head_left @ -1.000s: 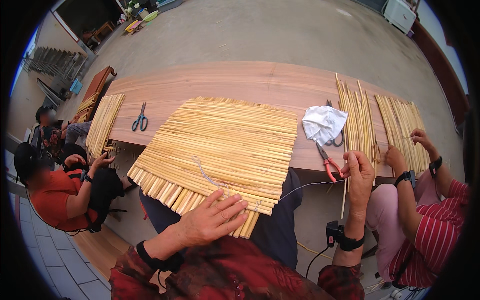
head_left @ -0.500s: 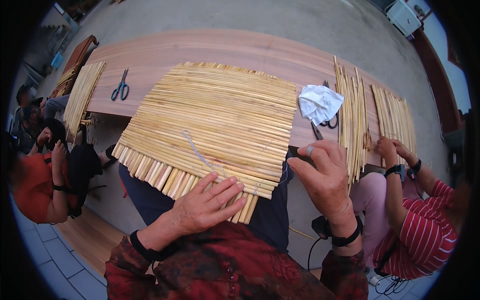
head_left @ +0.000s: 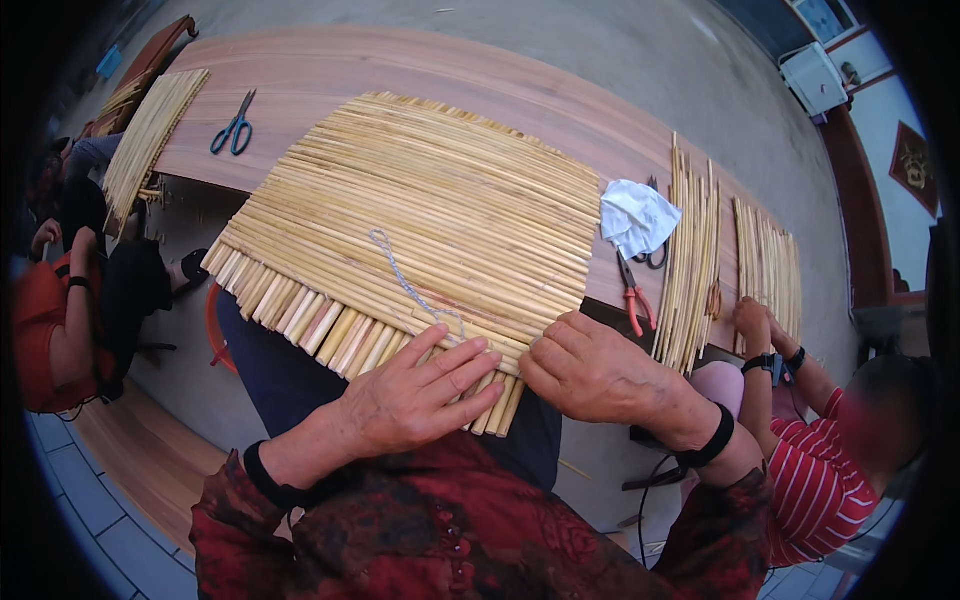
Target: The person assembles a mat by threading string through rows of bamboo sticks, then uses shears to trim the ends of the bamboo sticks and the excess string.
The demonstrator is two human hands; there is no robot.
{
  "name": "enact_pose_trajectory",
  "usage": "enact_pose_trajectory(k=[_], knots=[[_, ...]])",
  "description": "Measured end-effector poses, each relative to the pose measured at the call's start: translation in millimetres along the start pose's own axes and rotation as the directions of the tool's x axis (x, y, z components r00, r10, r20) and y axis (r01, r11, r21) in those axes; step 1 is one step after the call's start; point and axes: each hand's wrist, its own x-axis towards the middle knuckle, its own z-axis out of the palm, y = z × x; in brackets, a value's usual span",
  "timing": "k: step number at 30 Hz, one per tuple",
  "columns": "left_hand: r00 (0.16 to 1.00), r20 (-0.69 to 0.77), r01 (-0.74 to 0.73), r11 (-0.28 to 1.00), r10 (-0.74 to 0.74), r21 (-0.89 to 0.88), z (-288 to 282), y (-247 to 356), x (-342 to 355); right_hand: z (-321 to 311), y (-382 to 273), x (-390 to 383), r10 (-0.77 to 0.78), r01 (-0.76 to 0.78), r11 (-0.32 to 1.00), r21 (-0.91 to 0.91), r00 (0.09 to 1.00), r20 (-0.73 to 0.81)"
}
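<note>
A mat of straight yellow reed stalks (head_left: 430,200) lies partly on the table and partly over my lap. More stalks run crosswise under its near edge, their ends sticking out (head_left: 345,335). My left hand (head_left: 415,390) rests on the near edge, fingers stretched out flat over the stalks. At the near right corner my right hand (head_left: 600,370) is closed, its fingertips bent down against the stalk ends. Whatever it pinches is hidden by the fingers. A loose pale blue-and-white cord (head_left: 395,268) lies on the mat, running toward my left fingertips.
Right of the mat are a white cloth (head_left: 640,215), red-handled pliers (head_left: 636,300) and loose stalks (head_left: 690,260). Dark-handled scissors (head_left: 233,133) lie at the far left. A person in a striped shirt (head_left: 820,470) works close on the right; another in orange (head_left: 60,340) sits left.
My right hand has come down and left from the air beside the mat onto its near right corner, and closed there. My left hand stays flat. The view has tilted slightly.
</note>
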Motion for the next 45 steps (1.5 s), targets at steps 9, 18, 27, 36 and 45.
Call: enact_pose_trajectory(k=[9, 18, 27, 36, 45], knots=[[1.000, -0.006, -0.016, 1.000, 0.016, 0.000, 4, -4, -6, 10, 8, 8, -0.004, 0.003, 0.999, 0.051, 1.000, 0.014], [0.999, 0.016, -0.034, 0.999, 0.035, -0.015, 2, -7, -6, 9, 13, 12, 0.022, -0.014, 0.977, 0.212, 0.999, -0.035], [0.996, -0.015, -0.086, 0.996, 0.086, -0.006, 4, -12, -11, 17, 24, 17, 0.109, -0.132, 0.830, 0.542, 0.991, 0.075], [0.992, 0.018, -0.121, 0.992, 0.122, -0.043, 4, -17, -19, 11, 25, 16, 0.208, -0.375, 0.539, 0.754, 0.927, 0.312], [0.991, 0.123, -0.052, 0.997, 0.059, -0.057, 2, -13, -21, 58, 41, -62, 0.896, -0.218, 0.084, 0.972, 0.443, 0.022]])
